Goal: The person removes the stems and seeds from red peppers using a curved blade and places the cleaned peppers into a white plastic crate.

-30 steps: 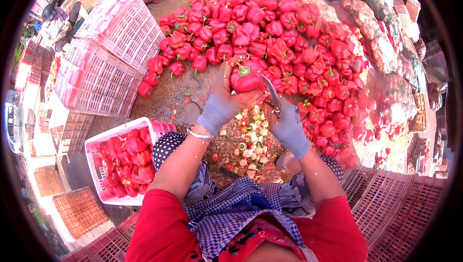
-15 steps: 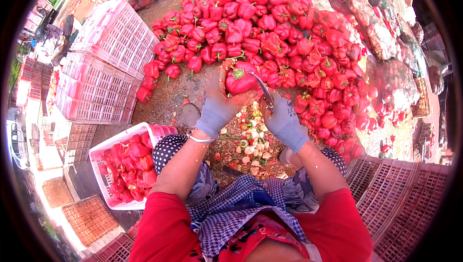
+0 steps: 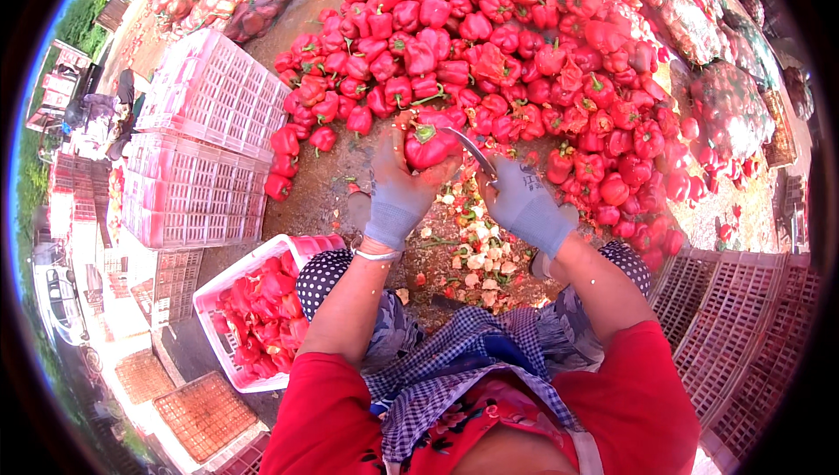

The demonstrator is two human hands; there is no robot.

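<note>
In my gloved left hand a red bell pepper is gripped, its green stem turned up. My right hand, also gloved, is closed round the handle of a knife with a curved blade. The blade's tip lies against the pepper's right side near the stem; whether it has entered the flesh I cannot tell. Just beyond my hands spreads a large heap of red bell peppers. Pale cores and seeds litter the ground below them, between my knees.
By my left knee stands a pink crate holding cut red peppers. Stacked pink crates rise behind it. More crates are stacked at my right. Filled net sacks line the far right. A person is at the far left.
The whole scene has shifted slightly right in the view as the head turned. The left hand still holds the pepper, and the knife stays against it, with little change between them.
</note>
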